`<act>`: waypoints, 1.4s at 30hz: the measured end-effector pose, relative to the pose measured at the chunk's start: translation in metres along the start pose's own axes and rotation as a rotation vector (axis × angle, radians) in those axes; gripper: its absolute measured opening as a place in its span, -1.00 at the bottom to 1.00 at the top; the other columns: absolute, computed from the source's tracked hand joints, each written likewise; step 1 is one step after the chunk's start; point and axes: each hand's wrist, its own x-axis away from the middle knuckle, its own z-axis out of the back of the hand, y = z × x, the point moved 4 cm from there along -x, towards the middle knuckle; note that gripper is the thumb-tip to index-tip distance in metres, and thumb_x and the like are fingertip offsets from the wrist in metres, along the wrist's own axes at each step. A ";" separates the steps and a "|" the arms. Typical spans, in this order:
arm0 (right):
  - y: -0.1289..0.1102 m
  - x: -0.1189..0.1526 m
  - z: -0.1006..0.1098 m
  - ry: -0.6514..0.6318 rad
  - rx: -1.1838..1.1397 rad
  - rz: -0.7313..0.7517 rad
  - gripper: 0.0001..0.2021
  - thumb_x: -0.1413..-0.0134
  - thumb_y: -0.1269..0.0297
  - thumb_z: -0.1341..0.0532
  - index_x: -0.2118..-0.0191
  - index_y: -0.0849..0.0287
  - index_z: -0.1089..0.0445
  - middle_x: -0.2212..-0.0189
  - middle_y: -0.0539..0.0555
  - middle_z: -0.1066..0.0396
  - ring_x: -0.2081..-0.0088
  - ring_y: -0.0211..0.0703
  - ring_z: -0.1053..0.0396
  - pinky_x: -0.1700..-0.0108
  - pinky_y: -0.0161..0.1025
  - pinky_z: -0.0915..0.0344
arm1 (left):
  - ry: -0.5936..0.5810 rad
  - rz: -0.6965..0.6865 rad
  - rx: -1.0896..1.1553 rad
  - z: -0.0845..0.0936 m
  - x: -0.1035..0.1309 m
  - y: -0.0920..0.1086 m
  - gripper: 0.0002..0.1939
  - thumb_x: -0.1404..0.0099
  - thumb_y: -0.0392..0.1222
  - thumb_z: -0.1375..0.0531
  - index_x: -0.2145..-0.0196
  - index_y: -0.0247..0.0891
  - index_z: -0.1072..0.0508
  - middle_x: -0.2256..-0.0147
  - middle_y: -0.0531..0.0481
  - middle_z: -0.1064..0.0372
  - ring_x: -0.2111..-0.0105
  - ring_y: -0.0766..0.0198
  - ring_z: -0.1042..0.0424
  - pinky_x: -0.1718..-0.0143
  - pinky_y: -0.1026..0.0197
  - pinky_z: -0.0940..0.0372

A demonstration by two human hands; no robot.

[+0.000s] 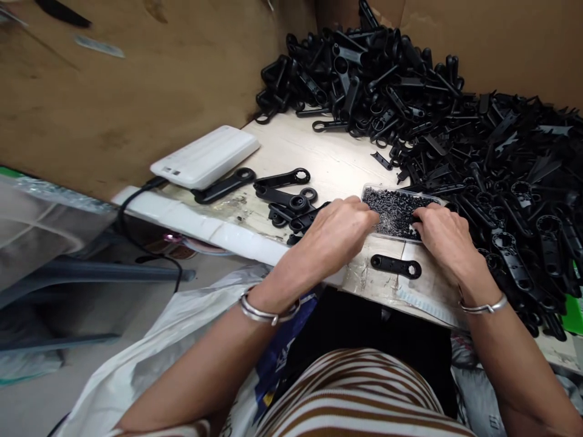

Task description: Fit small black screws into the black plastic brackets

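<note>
A shallow clear tray (370, 238) filled with tiny black and silvery pieces (395, 212) sits on the worktable. At its left edge is my left hand (345, 227), its fingers curled together and their tips out of sight. My right hand (444, 233) reaches over the tray's right end, thumb and forefinger pinched at the small pieces; whatever is between them is too small to make out. Between my hands, nearer to me, a black plastic arm with a ring end (396, 266) lies flat. Several similar black ring-ended parts (291, 197) lie left of my left hand.
A large heap of black plastic parts (378, 79) covers the back and right of the table. A white power bank (207, 156) with a black cable (122, 212) lies at the left edge. Cardboard walls (182, 73) rise behind. A bluish bar (91, 273) stands below left.
</note>
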 end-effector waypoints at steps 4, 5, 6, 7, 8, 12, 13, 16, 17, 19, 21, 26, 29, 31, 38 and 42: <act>0.001 -0.008 -0.006 -0.045 0.038 -0.007 -0.81 -0.25 0.38 -0.05 0.20 0.16 -0.42 0.25 0.18 -0.45 0.26 0.00 -0.44 0.39 -0.22 -0.10 | -0.042 -0.008 -0.092 0.002 -0.020 -0.011 -0.78 -0.26 -0.46 -0.08 0.43 -0.34 -0.49 0.45 -0.13 -0.42 0.35 0.15 -0.38 0.42 0.22 -0.15; 0.002 -0.008 -0.007 -0.050 0.041 -0.005 -0.81 -0.25 0.39 -0.04 0.21 0.16 -0.41 0.26 0.18 -0.45 0.27 0.01 -0.44 0.39 -0.22 -0.10 | -0.060 -0.017 -0.097 0.001 -0.024 -0.011 -0.77 -0.24 -0.48 -0.08 0.44 -0.35 -0.49 0.44 -0.15 -0.42 0.36 0.15 -0.38 0.42 0.22 -0.14; 0.002 -0.007 -0.007 -0.053 0.045 -0.001 -0.80 -0.25 0.41 -0.03 0.22 0.16 -0.41 0.27 0.19 -0.45 0.27 0.02 -0.44 0.38 -0.21 -0.11 | -0.081 -0.030 -0.099 0.001 -0.029 -0.010 -0.76 -0.23 -0.50 -0.07 0.44 -0.36 -0.50 0.44 -0.17 -0.42 0.37 0.15 -0.38 0.42 0.21 -0.13; 0.002 -0.007 -0.007 -0.055 0.049 0.005 -0.78 -0.25 0.42 -0.01 0.21 0.17 -0.40 0.26 0.19 -0.45 0.26 0.01 -0.44 0.37 -0.21 -0.12 | -0.104 -0.042 -0.101 0.000 -0.034 -0.008 -0.75 -0.22 -0.51 -0.06 0.43 -0.36 -0.51 0.43 -0.18 -0.42 0.39 0.16 -0.37 0.41 0.20 -0.13; 0.002 -0.006 -0.006 -0.058 0.053 0.014 -0.77 -0.25 0.45 0.01 0.20 0.17 -0.40 0.25 0.19 -0.45 0.26 0.01 -0.44 0.37 -0.21 -0.13 | -0.126 -0.054 -0.102 0.000 -0.038 -0.006 -0.74 -0.21 -0.53 -0.05 0.42 -0.36 -0.51 0.43 -0.19 -0.43 0.41 0.17 -0.37 0.41 0.20 -0.13; 0.000 -0.003 -0.002 -0.062 0.076 0.031 -0.73 -0.26 0.46 0.05 0.17 0.20 -0.39 0.23 0.20 -0.46 0.25 0.01 -0.46 0.38 -0.22 -0.12 | -0.185 -0.104 -0.119 -0.002 -0.054 0.007 -0.70 -0.23 -0.54 -0.02 0.39 -0.37 -0.53 0.42 -0.19 -0.44 0.42 0.21 -0.38 0.40 0.19 -0.12; -0.001 -0.003 -0.002 -0.063 0.079 0.032 -0.74 -0.27 0.44 0.04 0.18 0.20 -0.40 0.22 0.21 -0.46 0.24 0.02 -0.47 0.38 -0.22 -0.12 | -0.193 -0.122 -0.120 -0.004 -0.058 0.010 -0.70 -0.25 -0.53 -0.01 0.38 -0.36 -0.53 0.43 -0.18 -0.45 0.42 0.20 -0.39 0.39 0.19 -0.13; -0.002 -0.005 -0.002 -0.061 0.066 0.024 -0.79 -0.27 0.36 -0.03 0.19 0.19 -0.41 0.21 0.21 -0.47 0.22 0.03 -0.47 0.38 -0.23 -0.13 | -0.218 -0.152 -0.120 -0.011 -0.066 0.016 -0.70 -0.30 -0.49 0.00 0.35 -0.35 -0.52 0.41 -0.16 -0.46 0.36 0.18 -0.42 0.32 0.18 -0.16; -0.002 -0.005 -0.002 -0.056 0.055 0.020 -0.80 -0.26 0.35 -0.04 0.18 0.19 -0.41 0.21 0.20 -0.47 0.22 0.02 -0.47 0.38 -0.23 -0.13 | -0.224 -0.153 -0.119 -0.013 -0.068 0.017 -0.70 -0.31 -0.49 0.00 0.34 -0.35 -0.52 0.41 -0.16 -0.46 0.34 0.17 -0.43 0.29 0.17 -0.18; -0.002 -0.006 -0.003 -0.041 0.035 0.016 -0.79 -0.25 0.37 -0.04 0.16 0.16 -0.42 0.23 0.18 -0.48 0.23 0.02 -0.47 0.39 -0.23 -0.12 | -0.229 -0.153 -0.113 -0.018 -0.071 0.018 -0.68 -0.31 -0.50 0.01 0.34 -0.35 -0.52 0.41 -0.16 -0.47 0.32 0.16 -0.45 0.25 0.16 -0.19; -0.001 -0.006 -0.002 -0.022 0.015 0.018 -0.77 -0.23 0.40 -0.03 0.18 0.15 -0.43 0.25 0.17 -0.49 0.25 0.02 -0.47 0.41 -0.23 -0.09 | -0.209 -0.169 -0.098 -0.021 -0.073 0.017 -0.67 -0.30 -0.51 0.02 0.36 -0.34 -0.52 0.41 -0.16 -0.47 0.32 0.16 -0.45 0.24 0.15 -0.20; 0.008 0.002 0.000 0.068 -0.205 0.016 -0.74 -0.20 0.41 -0.03 0.28 0.14 -0.48 0.34 0.13 -0.52 0.29 -0.04 -0.46 0.34 -0.23 -0.15 | -0.156 -0.153 0.001 -0.023 -0.070 0.007 -0.73 -0.21 -0.51 -0.05 0.38 -0.35 -0.53 0.43 -0.15 -0.46 0.35 0.18 -0.42 0.31 0.20 -0.19; 0.016 0.008 0.001 0.179 -0.456 0.017 -0.78 -0.11 0.44 -0.10 0.32 0.14 -0.51 0.41 0.05 -0.53 0.33 -0.13 -0.46 0.25 -0.24 -0.22 | -0.102 -0.089 0.176 -0.021 -0.067 -0.002 -0.74 -0.16 -0.52 -0.07 0.42 -0.35 -0.53 0.50 -0.08 -0.43 0.41 0.23 -0.38 0.37 0.24 -0.16; 0.021 0.013 -0.001 0.237 -0.645 -0.012 -0.82 -0.05 0.43 -0.15 0.34 0.14 -0.51 0.46 0.01 -0.52 0.37 -0.16 -0.46 0.24 -0.25 -0.26 | -0.080 -0.058 0.311 -0.019 -0.065 -0.007 -0.75 -0.13 -0.52 -0.08 0.46 -0.34 -0.54 0.54 -0.02 -0.40 0.46 0.28 -0.34 0.40 0.26 -0.15; 0.015 0.033 -0.005 0.214 -1.377 -0.149 -0.81 0.05 0.20 -0.33 0.35 0.22 -0.50 0.56 0.01 -0.45 0.54 -0.26 -0.39 0.50 -0.33 -0.32 | 0.032 0.142 0.941 -0.013 -0.047 -0.008 -0.89 -0.08 -0.44 -0.21 0.43 -0.37 -0.54 0.50 0.04 -0.46 0.49 0.38 -0.37 0.42 0.32 -0.25; 0.005 0.046 -0.002 0.284 -1.446 -0.103 -0.85 0.04 0.23 -0.35 0.33 0.18 -0.51 0.48 0.02 -0.48 0.47 -0.24 -0.43 0.47 -0.33 -0.36 | 0.054 0.284 1.282 -0.019 -0.029 0.001 -0.94 -0.07 -0.42 -0.29 0.42 -0.39 -0.51 0.55 0.08 -0.42 0.52 0.43 -0.37 0.45 0.36 -0.27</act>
